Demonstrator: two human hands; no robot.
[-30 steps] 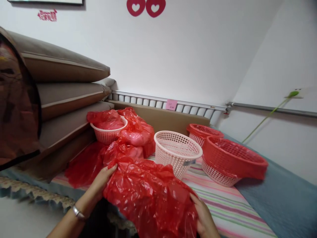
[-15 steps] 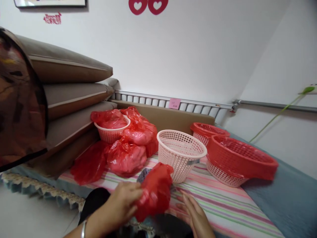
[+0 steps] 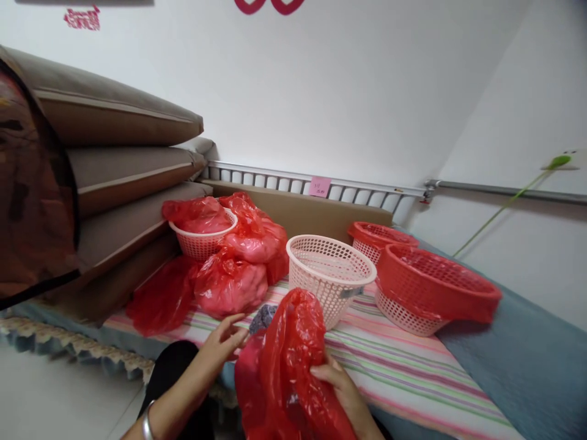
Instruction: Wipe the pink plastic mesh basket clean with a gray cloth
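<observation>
A crumpled red plastic bag [image 3: 293,360] hangs in front of me, bunched at its top and spread out below. My right hand [image 3: 342,388] grips its right side, thumb on the near face and fingers partly hidden behind the film. To the left of the bag is my left hand [image 3: 224,345], fingers apart and holding nothing. Just behind the bag stands a pale pink perforated basket [image 3: 316,293] without a liner. A dark grey patterned cloth-like item [image 3: 263,319] lies between the left hand and that basket, partly covered by the bag.
Filled red bags [image 3: 232,287] sit at the left beside a lined basket [image 3: 202,243]. Two baskets with red bags over their rims, one large [image 3: 435,287] and one behind [image 3: 380,238], stand at the right. Stacked cushions [image 3: 132,171] rise at the left. Striped cloth [image 3: 394,373] covers the surface.
The bag has opened out from a compact bundle into a longer, looser shape. My left hand has let go of it and moved slightly left; my right hand has taken hold.
</observation>
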